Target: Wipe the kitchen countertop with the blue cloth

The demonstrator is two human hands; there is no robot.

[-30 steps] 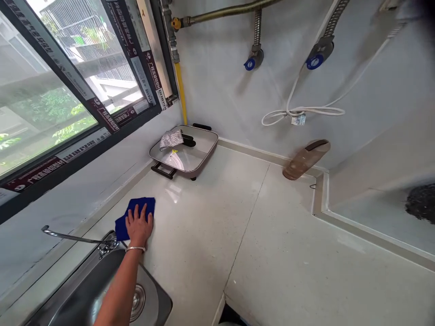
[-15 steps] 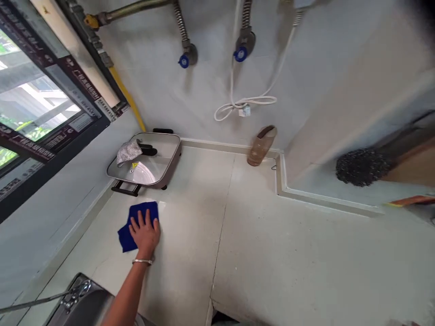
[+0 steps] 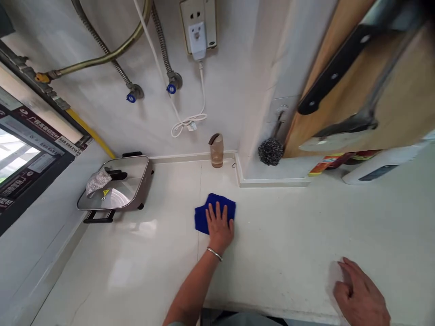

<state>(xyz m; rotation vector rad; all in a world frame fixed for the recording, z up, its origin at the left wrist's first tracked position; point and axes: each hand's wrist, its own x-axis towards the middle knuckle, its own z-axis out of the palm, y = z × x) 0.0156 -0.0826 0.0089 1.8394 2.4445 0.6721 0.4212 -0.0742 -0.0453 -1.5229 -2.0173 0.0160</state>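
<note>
There are 2 hands [image 3: 219, 228] [image 3: 358, 292], 1 blue cloth [image 3: 214, 213], 1 gray cloth [image 3: 98, 182], 1 flat pan [image 3: 129, 181], 2 blue valves [image 3: 131, 98] [image 3: 171, 88], 1 wall socket [image 3: 197, 27], 1 white cord [image 3: 188, 122], 1 brown bottle [image 3: 216, 151], 1 metal scrubber [image 3: 270, 151], 1 big knife [image 3: 336, 70], and 1 wood board [image 3: 356, 104].

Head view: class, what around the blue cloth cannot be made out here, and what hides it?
Head view:
Blue cloth: its middle is hidden under the left hand.
Right hand: wrist cut off by the bottom edge.
Black-handled knife: blurred, running off the top right.
Yellow label on the glass lid: too small to read.
</note>
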